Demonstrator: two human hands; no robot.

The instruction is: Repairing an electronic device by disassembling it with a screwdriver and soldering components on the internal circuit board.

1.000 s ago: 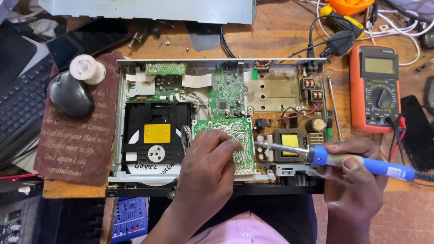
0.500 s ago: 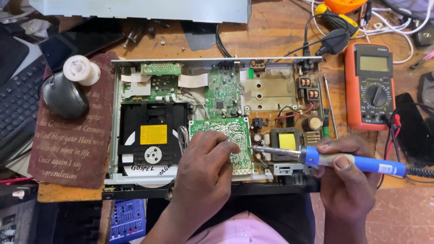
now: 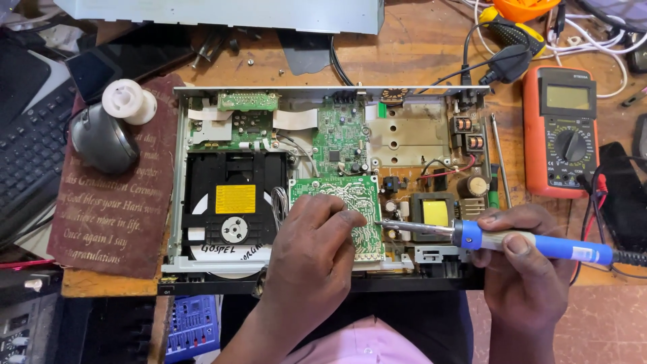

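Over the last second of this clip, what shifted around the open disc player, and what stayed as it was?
Almost nothing. The right hand still holds the blue soldering iron, its tip at the right edge of the small green circuit board. The left hand stays pressed on that board. Only the camera drifted slightly; player, multimeter and mouse stayed put.

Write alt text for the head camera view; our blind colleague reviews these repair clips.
A person's right hand holds a blue-handled soldering iron, its tip at a green circuit board steadied by the left hand, inside an opened disc player. An orange multimeter lies to its right.
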